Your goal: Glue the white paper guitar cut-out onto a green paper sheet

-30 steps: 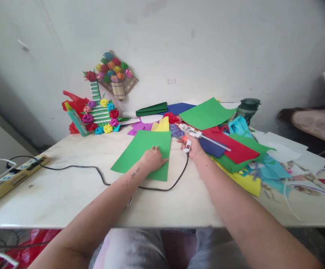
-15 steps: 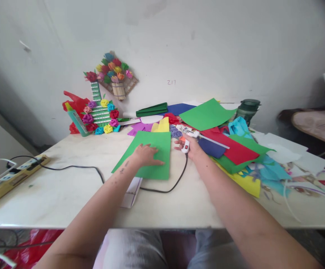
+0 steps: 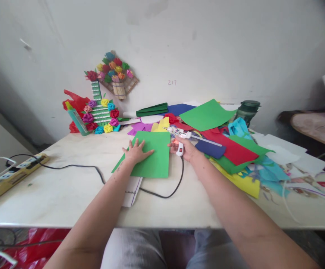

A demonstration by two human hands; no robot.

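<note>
My left hand [image 3: 136, 152] lies with fingers spread on a green sheet of paper [image 3: 155, 160] in the middle of the table. In my right hand [image 3: 187, 149], beside the sheet's right edge, is a white hot glue gun [image 3: 180, 149]. Its nozzle points left, over the sheet's far right corner, and a glue stick [image 3: 208, 139] sticks out of its back. From the handle a black cord [image 3: 176, 190] loops down and runs left. Partly under the green sheet is a white paper [image 3: 131, 192] with a dark line along its edge.
Coloured sheets and scraps, among them a red sheet [image 3: 235, 149], cover the right side. A dark green bottle [image 3: 247, 112] stands behind them. At the back left are a paper-flower guitar craft [image 3: 100, 115] and a glue bottle [image 3: 77, 119]. A power strip [image 3: 16, 177] lies at the left.
My left hand has slid left across the green sheet, its fingers now more spread. My right hand has brought the glue gun slightly left, nearer the sheet.
</note>
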